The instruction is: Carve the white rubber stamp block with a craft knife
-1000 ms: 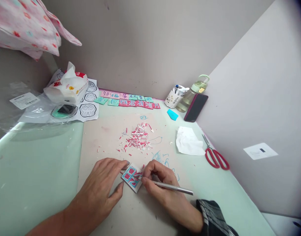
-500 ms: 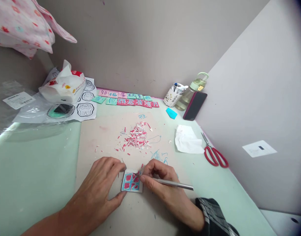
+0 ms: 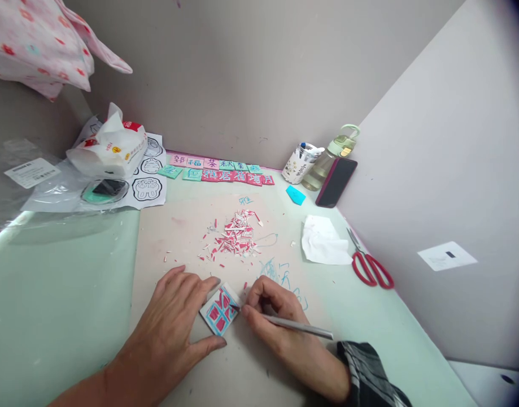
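Note:
A small square tile (image 3: 220, 312) with red patches and blue lines lies turned like a diamond on the beige board (image 3: 157, 237). My left hand (image 3: 174, 316) grips it, with the forefinger at its top corner and the thumb near its bottom corner. A slim silver carving knife (image 3: 299, 327) is pinched in my right hand (image 3: 276, 316), its tip at the tile's right side. Beyond both hands, red and white shavings (image 3: 238, 237) form a loose pile.
Carved character tiles (image 3: 225, 174) line the back. At the right are red-handled scissors (image 3: 371, 268), crumpled tissue (image 3: 322, 240), a phone (image 3: 336, 182), a pen cup (image 3: 299, 164) and a bottle (image 3: 327, 164). A tissue pack (image 3: 115, 150) sits back left.
The tile has been rotated from nearly square-on to a diamond position, shifting slightly left. My right hand and the knife have moved slightly down, uncovering more blue marks on the board.

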A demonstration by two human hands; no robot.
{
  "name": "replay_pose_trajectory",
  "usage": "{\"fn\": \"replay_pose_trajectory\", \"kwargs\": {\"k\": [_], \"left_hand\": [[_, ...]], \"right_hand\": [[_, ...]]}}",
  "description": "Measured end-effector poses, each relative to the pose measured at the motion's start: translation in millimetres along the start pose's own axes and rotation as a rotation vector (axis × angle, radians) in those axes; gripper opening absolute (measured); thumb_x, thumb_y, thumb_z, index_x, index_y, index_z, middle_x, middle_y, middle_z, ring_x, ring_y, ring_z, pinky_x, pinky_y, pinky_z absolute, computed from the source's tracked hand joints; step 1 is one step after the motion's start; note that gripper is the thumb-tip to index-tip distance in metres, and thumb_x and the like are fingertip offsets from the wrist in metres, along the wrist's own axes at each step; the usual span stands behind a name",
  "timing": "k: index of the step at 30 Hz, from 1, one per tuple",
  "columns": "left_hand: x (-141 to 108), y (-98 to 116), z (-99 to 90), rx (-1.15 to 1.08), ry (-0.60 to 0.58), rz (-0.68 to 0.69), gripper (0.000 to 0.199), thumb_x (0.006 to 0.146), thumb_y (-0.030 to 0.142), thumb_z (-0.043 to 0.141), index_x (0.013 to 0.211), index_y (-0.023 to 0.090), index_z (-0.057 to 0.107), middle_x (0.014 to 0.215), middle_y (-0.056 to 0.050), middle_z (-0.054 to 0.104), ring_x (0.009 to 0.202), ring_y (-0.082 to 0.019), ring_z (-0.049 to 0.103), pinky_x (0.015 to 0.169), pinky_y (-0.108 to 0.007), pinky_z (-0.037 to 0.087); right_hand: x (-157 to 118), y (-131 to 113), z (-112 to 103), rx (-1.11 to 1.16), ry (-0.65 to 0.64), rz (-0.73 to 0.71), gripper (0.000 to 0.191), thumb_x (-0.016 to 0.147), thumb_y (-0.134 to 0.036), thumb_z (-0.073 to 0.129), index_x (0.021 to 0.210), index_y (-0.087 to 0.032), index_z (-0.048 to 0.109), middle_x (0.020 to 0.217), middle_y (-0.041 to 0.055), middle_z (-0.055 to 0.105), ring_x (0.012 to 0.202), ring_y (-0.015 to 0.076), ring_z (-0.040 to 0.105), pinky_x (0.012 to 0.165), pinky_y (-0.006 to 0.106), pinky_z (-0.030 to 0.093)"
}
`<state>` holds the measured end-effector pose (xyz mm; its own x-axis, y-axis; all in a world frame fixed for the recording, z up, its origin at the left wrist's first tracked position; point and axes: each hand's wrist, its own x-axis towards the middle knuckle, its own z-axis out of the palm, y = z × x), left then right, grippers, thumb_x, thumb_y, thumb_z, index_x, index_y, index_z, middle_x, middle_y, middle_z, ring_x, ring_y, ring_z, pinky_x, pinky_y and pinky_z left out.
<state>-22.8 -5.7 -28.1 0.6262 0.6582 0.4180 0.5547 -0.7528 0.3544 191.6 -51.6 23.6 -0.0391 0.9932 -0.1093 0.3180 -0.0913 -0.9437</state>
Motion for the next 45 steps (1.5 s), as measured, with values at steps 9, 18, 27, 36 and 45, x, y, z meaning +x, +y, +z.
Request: {"fn": "replay_pose_trajectory", "kwargs": {"k": [9, 18, 27, 36, 45], "left_hand": [[0, -4, 1.0, 0.029, -0.021, 0.049, 0.075, 0.073, 0.039, 0.089, 0.134, 0.022, 0.049, 0.102, -0.003, 0.064, 0.102, -0.029, 0.062, 0.111, -0.052, 0.037], [-3, -2, 5.7, -0.025, -0.04, -0.018, 0.08, 0.071, 0.045, 0.091, 0.133, 0.022, 0.046, 0.108, -0.004, 0.065, 0.107, -0.031, 0.061, 0.115, -0.056, 0.031], [-4, -1, 4.4, -0.073, -0.021, -0.026, 0.064, 0.074, 0.037, 0.088, 0.127, 0.023, 0.055, 0.103, -0.002, 0.062, 0.103, -0.029, 0.059, 0.116, -0.055, 0.03], [-1, 3, 1.0, -0.063, -0.031, -0.023, 0.066, 0.071, 0.033, 0.09, 0.123, 0.021, 0.053, 0.103, -0.002, 0.062, 0.1, -0.028, 0.059, 0.116, -0.058, 0.028], [1, 6, 2.5, -0.058, -0.024, -0.027, 0.062, 0.069, 0.029, 0.09, 0.118, 0.021, 0.053, 0.101, -0.003, 0.061, 0.1, -0.028, 0.058, 0.115, -0.058, 0.027]], "right_hand": [[-5, 1, 2, -0.06, -0.028, 0.017, 0.022, 0.091, -0.03, 0.055, 0.073, -0.022, 0.046, 0.068, -0.0042, 0.047, 0.064, 0.0134, 0.039, 0.06, 0.027, 0.033], [-8, -3, 5, -0.116, -0.054, -0.044, 0.018, 0.094, -0.024, 0.054, 0.077, -0.022, 0.049, 0.071, -0.0034, 0.051, 0.065, 0.0131, 0.044, 0.061, 0.026, 0.037], [-11, -4, 5, -0.255, -0.058, -0.136, 0.017, 0.094, -0.023, 0.05, 0.078, -0.022, 0.049, 0.073, -0.0016, 0.053, 0.064, 0.0135, 0.047, 0.061, 0.026, 0.04], [-13, 0, 5, -0.371, -0.082, -0.231, 0.018, 0.096, -0.019, 0.048, 0.079, -0.023, 0.044, 0.074, -0.0012, 0.055, 0.063, 0.0133, 0.048, 0.06, 0.025, 0.039], [-13, 1, 8, -0.467, -0.096, -0.356, 0.019, 0.095, -0.013, 0.048, 0.082, -0.024, 0.041, 0.077, 0.0, 0.056, 0.064, 0.0138, 0.05, 0.06, 0.025, 0.038]]}}
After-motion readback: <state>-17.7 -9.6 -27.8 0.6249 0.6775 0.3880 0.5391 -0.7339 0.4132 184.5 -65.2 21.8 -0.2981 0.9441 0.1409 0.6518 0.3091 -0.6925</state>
